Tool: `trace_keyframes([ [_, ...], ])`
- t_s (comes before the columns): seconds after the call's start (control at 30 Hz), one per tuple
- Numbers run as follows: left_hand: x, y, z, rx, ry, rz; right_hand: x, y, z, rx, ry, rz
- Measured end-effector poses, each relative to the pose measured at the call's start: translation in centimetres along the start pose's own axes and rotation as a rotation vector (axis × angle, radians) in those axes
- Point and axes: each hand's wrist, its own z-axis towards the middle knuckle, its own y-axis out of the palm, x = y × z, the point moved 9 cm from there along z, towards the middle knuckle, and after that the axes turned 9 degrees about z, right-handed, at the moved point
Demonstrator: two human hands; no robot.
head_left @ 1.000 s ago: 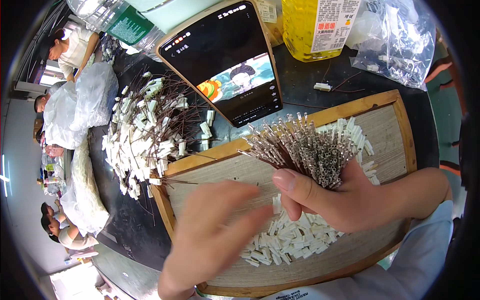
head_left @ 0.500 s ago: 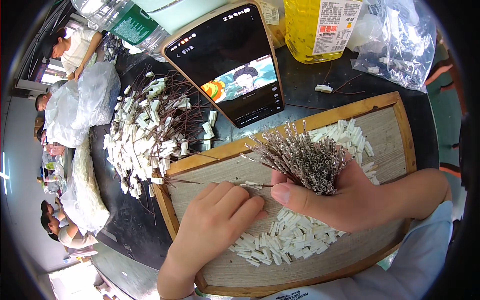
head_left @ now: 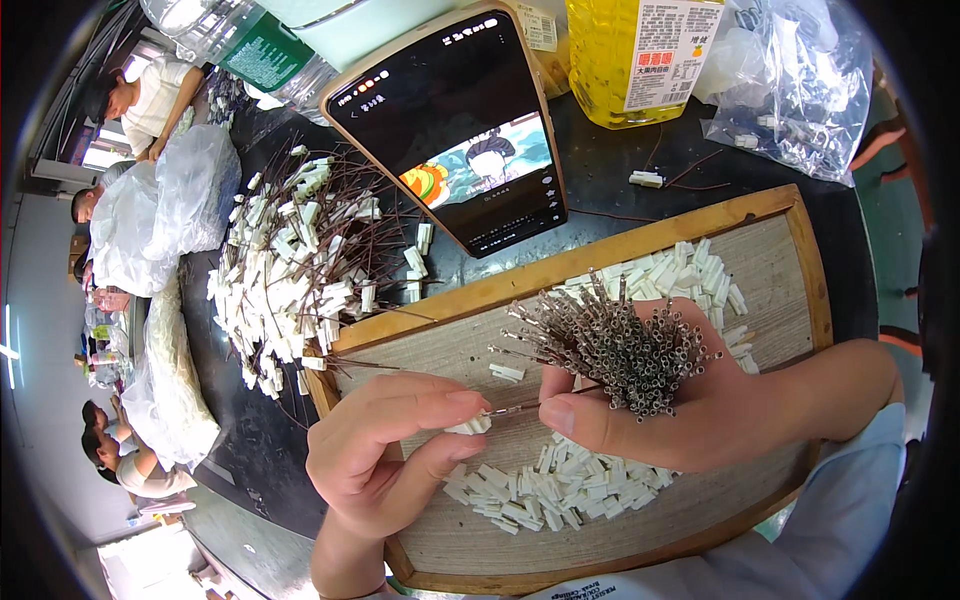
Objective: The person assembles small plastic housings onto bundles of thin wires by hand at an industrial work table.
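My left hand [head_left: 385, 440] pinches a small white plastic connector housing [head_left: 470, 426] between thumb and fingertips. In my right hand [head_left: 680, 420] is a thick bundle of brown wires [head_left: 620, 345], their bare metal terminals fanned out upward and to the left. From between my right thumb and forefinger a single wire with a metal tip [head_left: 515, 409] points left, its end at or very close to the housing; whether it has entered cannot be seen. Both hands are above a wood-framed tray [head_left: 440, 555]. Loose white housings [head_left: 570, 480] lie in it below my hands, and one single housing [head_left: 507, 372] lies apart.
Left of the tray is a heap of wired white connectors [head_left: 300, 260]. A phone [head_left: 460, 130] playing a video leans behind the tray. Beyond stand a yellow bottle [head_left: 640, 60] and a clear plastic bag [head_left: 790, 90]. Other people work at the far left, near plastic bags [head_left: 165, 210].
My left hand has turned from knuckles-up over the tray to pinching a white housing. The wire bundle has shifted slightly down and right, and one wire now points at the housing.
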Motion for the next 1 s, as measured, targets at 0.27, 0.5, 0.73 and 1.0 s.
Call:
trace_keyframes([
  [0.27,1.6,1.7,0.1,-0.135,0.153,0.163,0.6,-0.1,-0.2,-0.029,0.049,0.016],
  [0.5,2.4,1.6,0.2,-0.142,0.140,0.203,-0.8,0.8,-0.4,-0.089,-0.275,-0.041],
  [0.73,2.2,-4.8,1.2,0.386,0.123,1.089,-0.1,-0.1,0.2,0.033,-0.060,0.016],
  [1.0,0.5,5.0,-0.3,-0.395,0.180,0.819,0.6,0.1,0.2,0.001,-0.054,0.051],
])
